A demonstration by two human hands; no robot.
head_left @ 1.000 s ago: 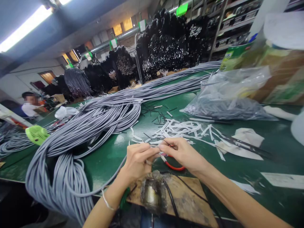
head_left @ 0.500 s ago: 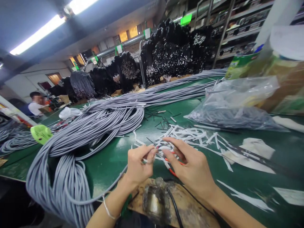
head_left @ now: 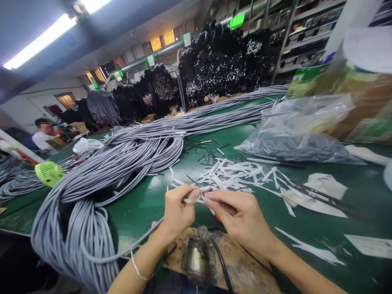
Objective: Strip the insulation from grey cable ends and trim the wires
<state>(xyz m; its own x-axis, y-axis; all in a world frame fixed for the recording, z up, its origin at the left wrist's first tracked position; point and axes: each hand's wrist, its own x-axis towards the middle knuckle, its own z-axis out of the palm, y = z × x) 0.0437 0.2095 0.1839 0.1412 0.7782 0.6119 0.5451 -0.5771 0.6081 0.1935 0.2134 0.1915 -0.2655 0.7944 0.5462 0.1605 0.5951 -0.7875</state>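
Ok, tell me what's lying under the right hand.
Under the right hand only a red sliver shows on the green table; the hand covers the rest, so what it is cannot be told. The left hand pinches the grey cable beside it.

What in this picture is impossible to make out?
Head view:
1. End of the cable: hidden inside the left hand.
2. What the right hand pinches: too small, covered by its fingers.
3. Contents of the bag: blurred behind cloudy plastic.
4. Near side of the board: cut off by the bottom edge.
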